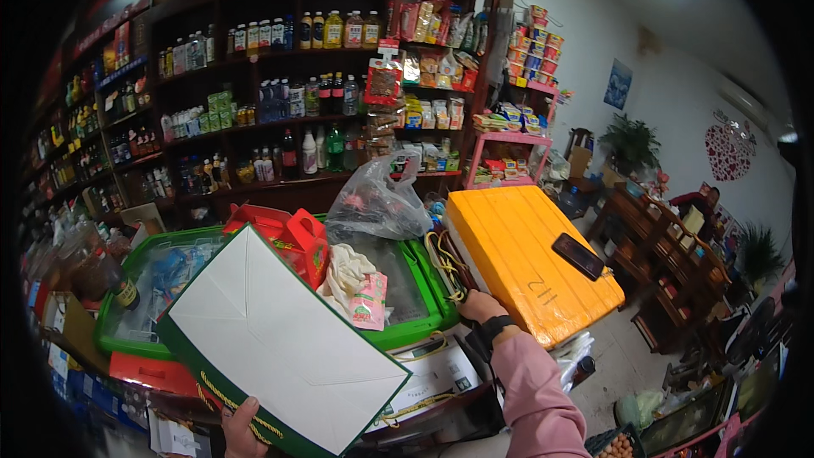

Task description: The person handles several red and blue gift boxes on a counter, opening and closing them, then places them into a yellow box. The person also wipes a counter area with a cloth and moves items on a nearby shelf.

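My left hand (245, 429) grips the edge of a green and white paper gift bag (286, 331) with its thumb on the green side. The bag is tilted, its white folded bottom facing up and gold lettering on its side. My right hand (484, 310), with a dark wristband, reaches in beside an orange-yellow taped box (528, 254). It touches the folded bags with gold cord handles (448, 261); its fingertips are hidden, so its grip is unclear. A black phone (577, 256) lies on the box.
A green-framed chest freezer (407, 340) carries red gift boxes (308, 248), a clear plastic bag (381, 200), a cloth (346, 273) and a pink packet (369, 302). Behind stand shelves of bottles (305, 92). White bags with cords (432, 378) lie below. A person (699, 207) is far right.
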`<action>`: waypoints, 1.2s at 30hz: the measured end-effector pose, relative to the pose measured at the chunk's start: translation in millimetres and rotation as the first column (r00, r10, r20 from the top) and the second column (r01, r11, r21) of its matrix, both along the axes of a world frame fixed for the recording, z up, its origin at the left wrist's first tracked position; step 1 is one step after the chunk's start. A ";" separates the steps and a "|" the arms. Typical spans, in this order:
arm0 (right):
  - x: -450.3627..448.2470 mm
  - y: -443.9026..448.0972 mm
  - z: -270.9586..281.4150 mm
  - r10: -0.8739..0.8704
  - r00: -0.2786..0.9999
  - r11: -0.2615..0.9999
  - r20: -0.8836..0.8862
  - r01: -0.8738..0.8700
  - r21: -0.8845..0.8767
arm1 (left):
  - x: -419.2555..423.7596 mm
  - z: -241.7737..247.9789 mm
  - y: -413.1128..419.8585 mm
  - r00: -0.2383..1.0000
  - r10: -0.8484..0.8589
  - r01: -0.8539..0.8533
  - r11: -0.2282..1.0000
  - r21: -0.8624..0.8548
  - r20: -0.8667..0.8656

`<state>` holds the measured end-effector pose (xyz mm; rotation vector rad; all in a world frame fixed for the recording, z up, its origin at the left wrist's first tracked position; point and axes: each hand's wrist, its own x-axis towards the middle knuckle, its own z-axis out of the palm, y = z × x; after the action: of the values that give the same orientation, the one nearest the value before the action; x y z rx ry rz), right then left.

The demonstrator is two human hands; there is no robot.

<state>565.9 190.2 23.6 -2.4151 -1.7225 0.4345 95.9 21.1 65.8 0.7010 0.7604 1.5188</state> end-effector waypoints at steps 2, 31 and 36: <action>-5.0 18.0 -30.1 -0.082 0.986 0.987 0.148 0.059 0.152 | -0.6 4.7 -9.4 0.998 0.056 -0.056 0.998 0.005 -0.014; 16.0 -109.3 245.5 0.240 0.852 0.747 -0.466 0.145 0.649 | -8.3 1.0 6.8 0.998 -0.055 0.055 0.996 -0.065 0.007; -34.6 -175.5 234.4 0.264 0.412 0.889 -0.872 0.247 0.386 | 27.4 -1.3 38.3 0.977 -0.204 0.211 0.970 -0.121 0.063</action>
<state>531.4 14.7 257.9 -1.2977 -1.0894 0.9853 123.3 59.5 64.5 0.6241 0.7162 1.2818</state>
